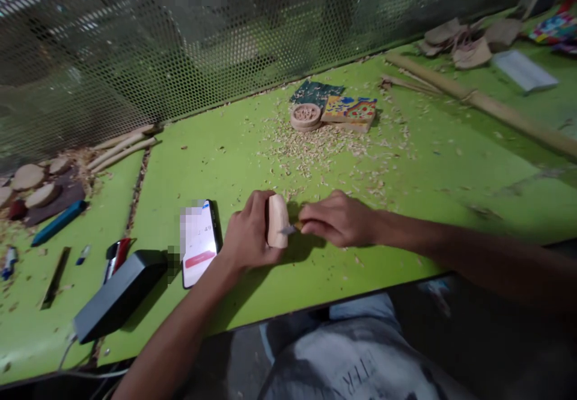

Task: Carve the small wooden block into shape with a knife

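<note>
While the left hand (249, 232) clasped wood (279, 217), the right hand (334, 220) held a knife (291, 229); the wood seemed light, stiff, safest gripped at left

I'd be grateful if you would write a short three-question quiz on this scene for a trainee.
1. Which hand holds the pale wooden block, and which the knife?
2. True or false: the smartphone lies screen up on the green table.
3. Fill in: scattered near the carved wooden disc are wood ____.

Key:
1. The left hand holds the block; the right hand, the knife.
2. True.
3. Shavings.
</note>
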`<state>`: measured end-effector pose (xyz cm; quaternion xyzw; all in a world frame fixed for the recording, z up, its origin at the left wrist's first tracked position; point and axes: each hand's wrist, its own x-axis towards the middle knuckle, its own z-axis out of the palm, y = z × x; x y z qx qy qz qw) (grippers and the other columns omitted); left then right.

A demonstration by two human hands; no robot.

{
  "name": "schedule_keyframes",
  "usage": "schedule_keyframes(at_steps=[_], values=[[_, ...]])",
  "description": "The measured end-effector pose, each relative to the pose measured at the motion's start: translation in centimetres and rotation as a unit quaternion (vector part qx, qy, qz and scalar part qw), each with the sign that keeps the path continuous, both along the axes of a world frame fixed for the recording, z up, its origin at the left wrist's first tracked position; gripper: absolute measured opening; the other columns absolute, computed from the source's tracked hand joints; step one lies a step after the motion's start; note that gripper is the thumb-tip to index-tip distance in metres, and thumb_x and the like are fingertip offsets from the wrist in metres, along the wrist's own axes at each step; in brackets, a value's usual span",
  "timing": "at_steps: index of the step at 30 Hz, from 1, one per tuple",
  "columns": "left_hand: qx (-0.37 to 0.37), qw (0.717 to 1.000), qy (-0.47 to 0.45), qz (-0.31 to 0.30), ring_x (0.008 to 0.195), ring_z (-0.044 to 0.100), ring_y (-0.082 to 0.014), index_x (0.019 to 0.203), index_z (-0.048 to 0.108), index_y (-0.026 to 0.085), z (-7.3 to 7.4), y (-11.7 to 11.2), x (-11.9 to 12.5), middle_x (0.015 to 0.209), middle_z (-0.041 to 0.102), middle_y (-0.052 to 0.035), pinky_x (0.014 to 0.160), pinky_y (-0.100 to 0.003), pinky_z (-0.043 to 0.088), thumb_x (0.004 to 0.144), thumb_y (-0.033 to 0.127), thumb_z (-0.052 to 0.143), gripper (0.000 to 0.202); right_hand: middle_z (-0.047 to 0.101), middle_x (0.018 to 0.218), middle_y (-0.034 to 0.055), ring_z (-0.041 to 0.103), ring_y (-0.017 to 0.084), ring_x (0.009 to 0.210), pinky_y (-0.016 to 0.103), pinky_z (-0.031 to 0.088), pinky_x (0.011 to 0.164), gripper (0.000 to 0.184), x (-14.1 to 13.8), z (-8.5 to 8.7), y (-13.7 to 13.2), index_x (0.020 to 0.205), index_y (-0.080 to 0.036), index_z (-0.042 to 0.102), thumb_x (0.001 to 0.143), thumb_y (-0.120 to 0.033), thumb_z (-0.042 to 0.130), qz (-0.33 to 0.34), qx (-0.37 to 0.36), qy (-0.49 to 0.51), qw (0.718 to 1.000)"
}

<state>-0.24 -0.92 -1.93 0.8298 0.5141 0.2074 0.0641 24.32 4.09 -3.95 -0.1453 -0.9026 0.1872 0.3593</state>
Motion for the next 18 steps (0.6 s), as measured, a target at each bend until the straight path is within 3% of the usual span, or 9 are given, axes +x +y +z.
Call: schedule_keyframes(at_steps=[7,18], values=[[0.032,0.999,0.000,-0.024,0.088,0.071,-0.0270,0.128,0.043,0.023,0.35,-0.55,0.70,0.108,0.067,-0.0101,0.061,-0.035,0.054,0.072,0.036,0.062,0.061,0.066,0.070,-0.0041,0.053,0.009,0.057,0.025,0.030,0.057,0.033,0.03,-0.12,-0.13,0.095,-0.020,0.063,0.112,-0.041,0.045,-0.006,0.025,-0.031,0.999],[0.049,0.997,-0.021,-0.053,0.081,0.071,-0.0246,0.127,0.046,0.022,-0.05,-0.49,0.29,0.103,0.068,-0.0087,0.059,-0.034,0.055,0.070,0.038,0.064,0.062,0.059,0.065,-0.0055,0.048,0.009,0.055,0.027,0.027,0.057,0.041,-0.02,0.27,-0.28,0.086,-0.021,0.062,0.113,-0.045,0.042,0.004,0.085,-0.052,0.995]])
